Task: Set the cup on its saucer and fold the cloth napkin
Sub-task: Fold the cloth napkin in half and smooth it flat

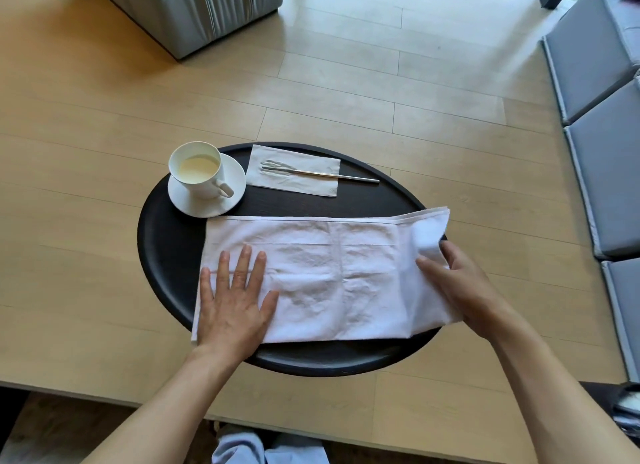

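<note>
A round black tray (166,228) sits on a light wooden desk (86,134). At the tray's far left, the white cup (198,170), holding a pale liquid, stands upright on its white saucer (207,205), handle toward the near right. Just right of it lies a paper napkin (294,158) with a metal fork (322,174) laid across it.

The white cloth napkin (329,276) lies across the near half of the tray, folded into a wide band, creased and wrinkled. The left hand (232,304) is released, palm flat and fingers spread, pressing on the napkin's left end. The right hand (457,283) is grasping the napkin's right end, which is raised off the tray and overhangs the rim.
</note>
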